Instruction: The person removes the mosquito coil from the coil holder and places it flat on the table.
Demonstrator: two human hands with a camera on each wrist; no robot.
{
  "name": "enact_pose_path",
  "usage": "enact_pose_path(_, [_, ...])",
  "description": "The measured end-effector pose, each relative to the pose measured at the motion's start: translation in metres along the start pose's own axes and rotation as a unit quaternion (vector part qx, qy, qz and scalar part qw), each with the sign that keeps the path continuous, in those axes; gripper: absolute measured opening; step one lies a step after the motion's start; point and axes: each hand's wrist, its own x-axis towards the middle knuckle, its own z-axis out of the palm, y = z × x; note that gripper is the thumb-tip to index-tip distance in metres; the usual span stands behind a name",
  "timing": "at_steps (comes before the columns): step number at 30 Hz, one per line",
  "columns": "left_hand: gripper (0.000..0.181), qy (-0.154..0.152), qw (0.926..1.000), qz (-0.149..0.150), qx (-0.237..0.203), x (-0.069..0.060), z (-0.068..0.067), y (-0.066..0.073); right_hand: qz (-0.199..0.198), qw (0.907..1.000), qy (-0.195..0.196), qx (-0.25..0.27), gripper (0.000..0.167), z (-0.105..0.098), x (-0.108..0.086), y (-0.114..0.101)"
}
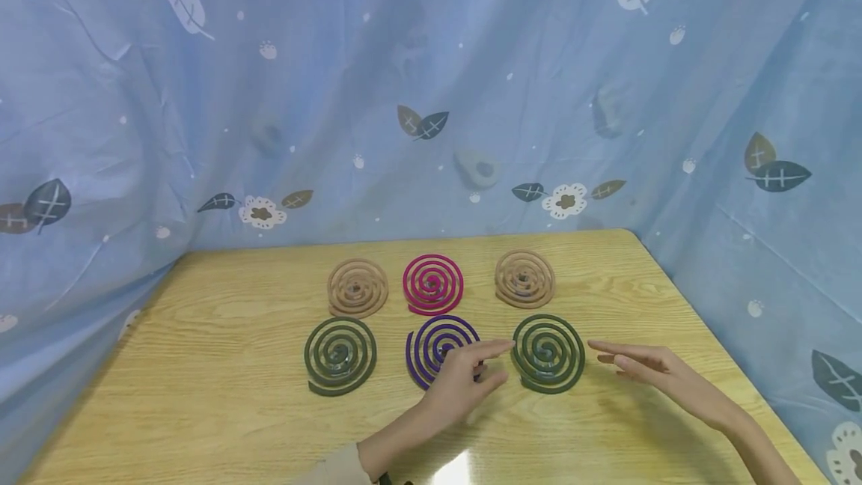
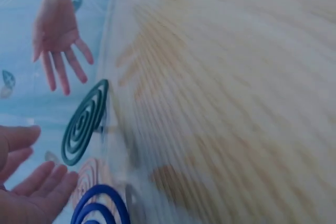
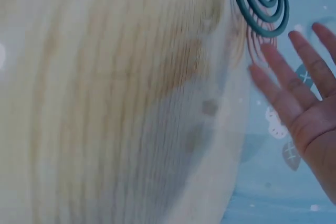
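In the head view, a blue cloth [image 1: 323,96] fills the upper half and hangs down both sides, creased at upper left. It is printed with a pale leaf [image 1: 182,0] at upper left, a paired brown and dark leaf print [image 1: 432,126] near the centre, and a white flower [image 1: 261,212] left of centre. A light wood-grain table [image 1: 202,365] spans the lower part, with a bright glare patch [image 1: 453,470] at bottom centre.

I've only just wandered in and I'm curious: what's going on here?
A person's left hand and right hand are held either side of the front-right green coil, gripping nothing. Left of it are a purple coil and another green coil; behind, a pink coil sits between two tan coils.
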Motion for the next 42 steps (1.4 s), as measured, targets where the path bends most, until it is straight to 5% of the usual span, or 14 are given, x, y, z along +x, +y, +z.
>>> enact_pose_path(5, [0.038, 0.024, 0.9989, -0.013, -0.037, 0.007, 0.005, -0.003, -0.018, 0.9974, -0.02, 0.066, 0.038, -0.009, 0.004, 0.01])
enact_pose_path(19, [0.049, 0.057, 0.9934, -0.066, -0.075, 0.022, 0.021, -0.008, -0.054, 0.9973, 0.004, 0.049, 0.042, -0.009, 0.015, 0.03])
enact_pose_path(30, [0.05, 0.056, 0.9946, -0.055, -0.068, 0.028, 0.029, -0.011, -0.03, 0.9892, -0.03, 0.14, 0.046, -0.003, 0.023, 0.036])
enact_pose_path(42, [0.045, 0.061, 0.9971, -0.029, -0.034, 0.031, 0.032, -0.013, 0.01, 0.9928, 0.003, 0.12, 0.051, 0.006, 0.033, 0.031])
